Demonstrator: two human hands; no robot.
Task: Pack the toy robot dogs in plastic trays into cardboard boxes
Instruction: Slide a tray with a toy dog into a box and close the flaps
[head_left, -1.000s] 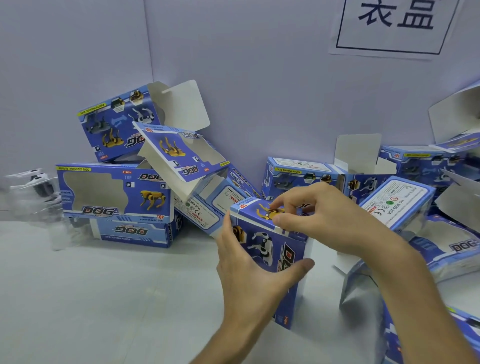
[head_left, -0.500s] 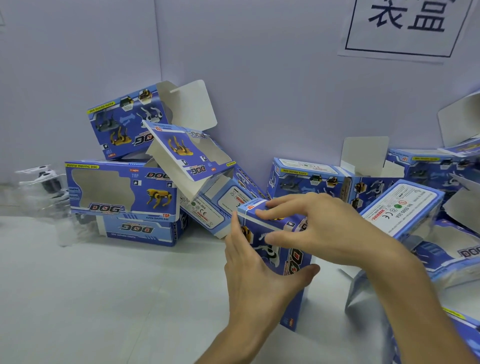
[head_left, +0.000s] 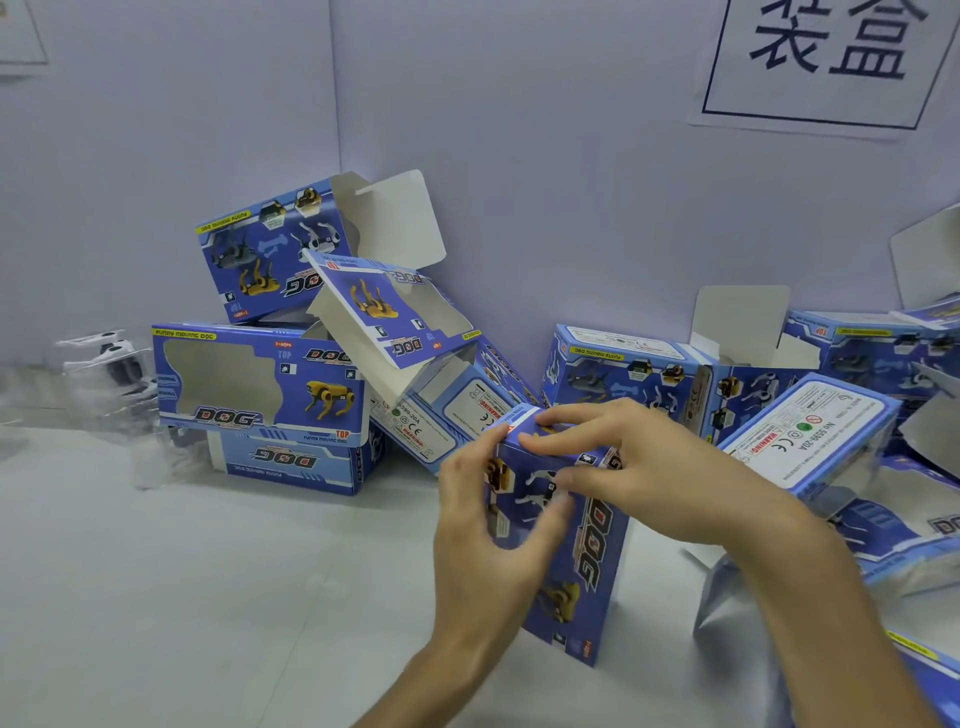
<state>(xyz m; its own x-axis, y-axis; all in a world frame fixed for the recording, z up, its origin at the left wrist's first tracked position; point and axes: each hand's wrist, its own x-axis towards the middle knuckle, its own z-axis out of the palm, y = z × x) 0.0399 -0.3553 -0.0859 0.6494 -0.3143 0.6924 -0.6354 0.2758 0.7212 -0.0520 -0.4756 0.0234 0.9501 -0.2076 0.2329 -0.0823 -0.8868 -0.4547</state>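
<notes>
Closing one box (head_left: 566, 545) stood on end at lower centre of the counter (head_left: 208, 597), left hand (head_left: 483, 530) gripping its side, right hand (head_left: 649, 467) pinching down the top flap; apparently yet to be packed, open boxes (head_left: 270, 249) piled behind and a trayed toy dog (head_left: 111, 364) at far left.

Two hands (head_left: 483, 535), at least ten blue cardboard boxes (head_left: 254, 384), one lettered wall sign (head_left: 826, 57), one trayed white toy dog (head_left: 111, 358)

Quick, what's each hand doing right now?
Left hand: grips the upright box by its side.
Right hand: pinches the top of the box.
</notes>
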